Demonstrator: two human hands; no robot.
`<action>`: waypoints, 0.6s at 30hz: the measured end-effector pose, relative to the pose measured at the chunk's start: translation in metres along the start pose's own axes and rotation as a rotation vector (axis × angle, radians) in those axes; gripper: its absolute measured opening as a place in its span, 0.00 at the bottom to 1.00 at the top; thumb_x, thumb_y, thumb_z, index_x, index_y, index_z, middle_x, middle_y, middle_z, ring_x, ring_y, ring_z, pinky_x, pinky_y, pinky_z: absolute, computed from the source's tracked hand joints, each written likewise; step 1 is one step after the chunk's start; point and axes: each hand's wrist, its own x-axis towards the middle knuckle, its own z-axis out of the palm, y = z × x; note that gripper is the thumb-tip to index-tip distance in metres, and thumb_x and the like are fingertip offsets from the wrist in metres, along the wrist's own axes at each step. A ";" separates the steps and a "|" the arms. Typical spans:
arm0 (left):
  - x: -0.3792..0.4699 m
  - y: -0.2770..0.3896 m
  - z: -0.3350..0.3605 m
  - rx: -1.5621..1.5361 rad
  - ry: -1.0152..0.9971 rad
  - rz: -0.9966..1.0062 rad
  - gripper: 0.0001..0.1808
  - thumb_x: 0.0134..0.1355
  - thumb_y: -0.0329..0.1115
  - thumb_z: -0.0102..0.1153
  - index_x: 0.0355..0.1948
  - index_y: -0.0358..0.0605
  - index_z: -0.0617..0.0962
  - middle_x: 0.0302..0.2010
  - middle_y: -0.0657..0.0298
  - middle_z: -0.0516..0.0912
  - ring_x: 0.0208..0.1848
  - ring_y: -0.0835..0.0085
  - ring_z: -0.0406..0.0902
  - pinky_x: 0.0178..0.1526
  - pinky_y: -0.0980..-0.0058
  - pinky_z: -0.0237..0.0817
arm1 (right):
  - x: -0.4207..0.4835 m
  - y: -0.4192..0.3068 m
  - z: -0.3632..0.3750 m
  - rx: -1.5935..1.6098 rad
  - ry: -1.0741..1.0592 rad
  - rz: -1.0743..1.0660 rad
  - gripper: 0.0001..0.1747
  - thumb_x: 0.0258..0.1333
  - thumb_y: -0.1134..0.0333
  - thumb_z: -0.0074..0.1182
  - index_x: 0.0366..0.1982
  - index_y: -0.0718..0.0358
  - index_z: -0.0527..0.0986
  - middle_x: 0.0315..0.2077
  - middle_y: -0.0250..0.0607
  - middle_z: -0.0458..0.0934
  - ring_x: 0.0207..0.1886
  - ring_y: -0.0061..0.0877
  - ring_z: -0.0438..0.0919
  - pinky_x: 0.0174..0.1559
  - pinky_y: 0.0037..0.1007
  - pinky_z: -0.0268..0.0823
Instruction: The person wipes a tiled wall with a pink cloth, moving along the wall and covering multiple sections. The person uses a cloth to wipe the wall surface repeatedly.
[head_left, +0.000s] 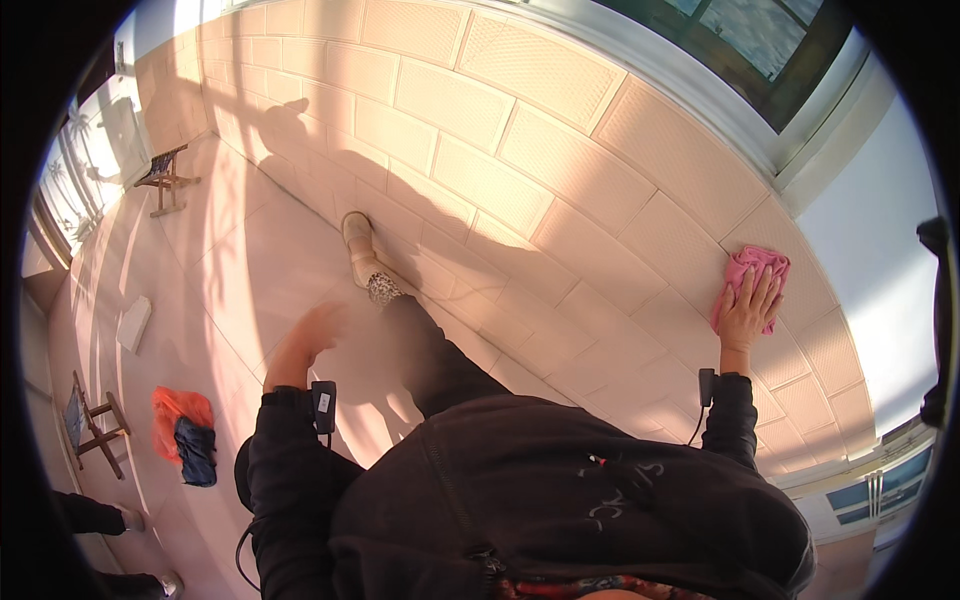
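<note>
My right hand (748, 306) lies flat, fingers spread, on a folded pink cloth (757, 262) and presses it against the tiled wall (555, 180). The wall has pale, textured, brick-shaped tiles, partly in sunlight and partly in shadow. Over the floor at the left, my left hand (324, 325) is blurred and held away from the wall, with no object visible in it; its fingers are not clear.
A window (750, 45) with a white frame is above the tiles. Folding stools (161, 180), an orange plastic bag (180, 409) with a dark cloth (196, 452), and a white slab (135, 324) are on the floor. Another person's legs (94, 515) show at lower left.
</note>
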 end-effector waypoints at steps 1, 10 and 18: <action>0.001 0.005 0.002 0.049 0.013 0.006 0.27 0.67 0.47 0.53 0.62 0.43 0.75 0.49 0.63 0.82 0.48 0.72 0.79 0.46 0.73 0.70 | 0.007 -0.004 0.003 -0.006 0.022 0.040 0.31 0.66 0.51 0.51 0.66 0.54 0.68 0.71 0.47 0.60 0.73 0.50 0.57 0.70 0.60 0.46; -0.014 0.073 0.011 -0.101 0.028 -0.093 0.28 0.66 0.46 0.53 0.63 0.43 0.75 0.50 0.63 0.82 0.49 0.73 0.79 0.47 0.73 0.69 | 0.116 -0.183 0.036 0.129 0.038 -0.051 0.34 0.65 0.50 0.50 0.69 0.51 0.64 0.71 0.47 0.58 0.74 0.51 0.53 0.70 0.61 0.42; -0.006 0.081 0.003 -0.103 0.038 -0.100 0.29 0.65 0.47 0.54 0.63 0.42 0.75 0.49 0.59 0.83 0.50 0.71 0.79 0.49 0.71 0.70 | 0.194 -0.318 0.048 0.287 -0.030 -0.224 0.35 0.61 0.54 0.54 0.69 0.48 0.64 0.71 0.39 0.60 0.75 0.44 0.53 0.72 0.59 0.37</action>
